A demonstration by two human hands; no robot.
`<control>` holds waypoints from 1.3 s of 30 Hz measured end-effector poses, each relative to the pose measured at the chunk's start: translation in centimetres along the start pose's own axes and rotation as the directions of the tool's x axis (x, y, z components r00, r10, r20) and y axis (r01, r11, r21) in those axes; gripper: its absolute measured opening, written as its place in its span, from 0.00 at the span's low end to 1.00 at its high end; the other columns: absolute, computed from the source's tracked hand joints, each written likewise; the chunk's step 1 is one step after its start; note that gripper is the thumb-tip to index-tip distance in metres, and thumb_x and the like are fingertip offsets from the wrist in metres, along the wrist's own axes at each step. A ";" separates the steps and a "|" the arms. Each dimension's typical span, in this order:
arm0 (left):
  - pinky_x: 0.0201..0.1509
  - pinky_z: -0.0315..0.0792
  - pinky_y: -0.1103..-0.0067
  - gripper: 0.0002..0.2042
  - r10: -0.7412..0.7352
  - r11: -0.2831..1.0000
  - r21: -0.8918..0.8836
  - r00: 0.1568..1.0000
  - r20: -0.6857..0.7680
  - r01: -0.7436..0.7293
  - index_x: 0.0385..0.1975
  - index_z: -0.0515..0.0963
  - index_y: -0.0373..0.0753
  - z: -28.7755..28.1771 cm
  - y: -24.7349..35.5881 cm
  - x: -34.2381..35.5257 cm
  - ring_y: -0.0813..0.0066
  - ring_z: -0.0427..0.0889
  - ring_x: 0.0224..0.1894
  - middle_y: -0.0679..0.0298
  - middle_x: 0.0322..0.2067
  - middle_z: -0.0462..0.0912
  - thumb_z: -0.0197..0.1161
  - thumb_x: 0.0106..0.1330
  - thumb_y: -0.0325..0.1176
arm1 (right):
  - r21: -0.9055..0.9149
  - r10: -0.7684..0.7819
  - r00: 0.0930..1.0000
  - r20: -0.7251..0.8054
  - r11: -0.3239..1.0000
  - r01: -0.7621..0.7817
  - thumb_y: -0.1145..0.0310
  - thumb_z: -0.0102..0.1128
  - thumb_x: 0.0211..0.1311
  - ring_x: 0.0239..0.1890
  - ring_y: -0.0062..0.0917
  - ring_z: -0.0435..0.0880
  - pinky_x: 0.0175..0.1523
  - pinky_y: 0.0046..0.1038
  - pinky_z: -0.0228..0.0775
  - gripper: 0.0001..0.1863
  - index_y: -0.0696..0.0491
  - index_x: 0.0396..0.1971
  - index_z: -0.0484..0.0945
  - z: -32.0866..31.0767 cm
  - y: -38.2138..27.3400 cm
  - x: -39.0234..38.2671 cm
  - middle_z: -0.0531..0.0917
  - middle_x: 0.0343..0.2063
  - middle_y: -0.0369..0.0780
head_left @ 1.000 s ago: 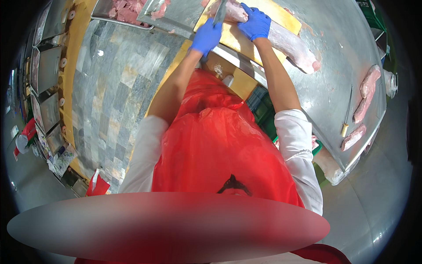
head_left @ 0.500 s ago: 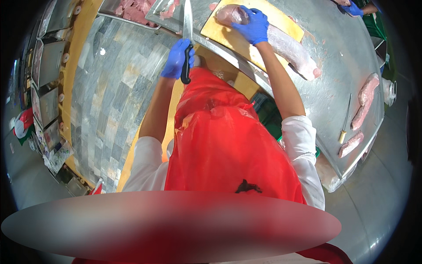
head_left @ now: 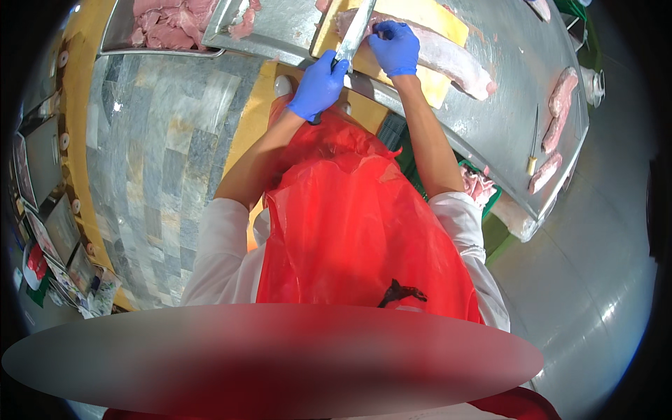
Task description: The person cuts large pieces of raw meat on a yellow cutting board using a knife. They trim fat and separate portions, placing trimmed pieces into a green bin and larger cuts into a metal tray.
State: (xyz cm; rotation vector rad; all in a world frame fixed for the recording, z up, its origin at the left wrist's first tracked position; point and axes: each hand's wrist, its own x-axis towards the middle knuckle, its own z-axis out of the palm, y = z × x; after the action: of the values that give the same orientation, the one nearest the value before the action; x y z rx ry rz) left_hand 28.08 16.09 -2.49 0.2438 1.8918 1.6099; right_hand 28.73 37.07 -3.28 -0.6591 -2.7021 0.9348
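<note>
Blue gloves cover both hands. My left hand (head_left: 318, 87) grips a knife (head_left: 353, 35), its bright blade angled up over the near end of a long pale piece of meat (head_left: 455, 63). The meat lies across a yellow cutting board (head_left: 437, 91) on a steel table (head_left: 504, 140). My right hand (head_left: 394, 49) is on the meat just right of the blade, fingers curled inward; what they pinch, if anything, is hidden.
A tray of pink meat chunks (head_left: 171, 24) is at the upper left. On the right lie narrow meat pieces (head_left: 560, 108) and a thin yellow-handled tool (head_left: 532, 161). A green crate with meat (head_left: 479, 189) sits below the table edge. Trays (head_left: 42, 161) line the far left.
Since half a second ago, my left hand has moved up and right, bringing the blade over the meat. My right fingers, spread before, are now curled. The other person's gloved hand has left view.
</note>
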 end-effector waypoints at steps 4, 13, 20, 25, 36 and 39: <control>0.39 0.72 0.50 0.15 0.124 0.936 0.331 0.992 0.010 -0.121 0.43 0.70 0.33 0.9 1.3 1.2 0.35 0.80 0.32 0.40 0.26 0.81 0.53 0.72 0.41 | 0.022 0.263 0.965 0.018 0.964 -0.264 0.55 0.74 0.42 0.31 0.36 0.87 0.42 0.34 0.79 0.21 0.56 0.32 0.86 -1.1 -0.6 -0.7 0.87 0.27 0.45; 0.33 0.72 0.52 0.12 0.169 0.845 0.522 0.983 -0.065 -0.111 0.42 0.69 0.36 3.2 -0.5 1.1 0.39 0.81 0.31 0.44 0.26 0.81 0.54 0.73 0.40 | 0.270 0.276 0.957 0.093 0.918 -0.291 0.64 0.71 0.51 0.25 0.18 0.84 0.34 0.22 0.76 0.13 0.59 0.31 0.88 -1.0 2.2 -1.3 0.87 0.23 0.39; 0.39 0.73 0.49 0.14 0.138 0.810 0.584 0.984 -0.111 -0.048 0.45 0.68 0.35 4.5 -2.3 -1.7 0.36 0.81 0.34 0.40 0.30 0.82 0.51 0.73 0.41 | 0.275 0.178 0.969 0.170 0.936 -0.220 0.62 0.70 0.50 0.25 0.21 0.85 0.36 0.25 0.77 0.12 0.56 0.29 0.89 -1.4 3.2 -0.2 0.88 0.23 0.40; 0.40 0.73 0.48 0.15 0.100 0.834 0.552 0.982 -0.158 0.004 0.45 0.68 0.35 5.7 -3.1 -1.9 0.34 0.80 0.35 0.38 0.30 0.82 0.50 0.73 0.42 | 0.315 0.109 0.975 0.191 0.935 -0.166 0.60 0.70 0.49 0.25 0.22 0.85 0.36 0.26 0.78 0.13 0.55 0.29 0.89 -1.3 4.4 0.5 0.88 0.24 0.41; 0.41 0.73 0.51 0.16 0.068 0.902 0.430 0.972 -0.227 0.037 0.42 0.70 0.32 9.1 -1.3 0.4 0.34 0.80 0.37 0.38 0.30 0.81 0.51 0.73 0.43 | 0.612 0.063 0.885 0.462 0.699 -0.369 0.72 0.69 0.55 0.25 0.20 0.83 0.36 0.23 0.79 0.08 0.62 0.30 0.86 -5.3 7.7 2.5 0.86 0.24 0.39; 0.39 0.73 0.51 0.16 0.107 0.899 0.438 0.956 -0.273 0.024 0.42 0.70 0.32 9.4 -0.7 3.4 0.35 0.81 0.36 0.38 0.29 0.81 0.52 0.72 0.42 | 0.559 0.006 0.910 0.416 0.787 -0.260 0.67 0.68 0.57 0.27 0.20 0.83 0.36 0.23 0.77 0.11 0.60 0.34 0.86 -5.7 6.9 3.7 0.86 0.26 0.39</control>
State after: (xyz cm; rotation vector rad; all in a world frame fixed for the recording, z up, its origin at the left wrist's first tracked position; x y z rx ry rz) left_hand 30.99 25.40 -4.78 0.2448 2.4884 1.2777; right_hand 29.72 46.72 -2.97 -0.5671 -2.4176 2.0506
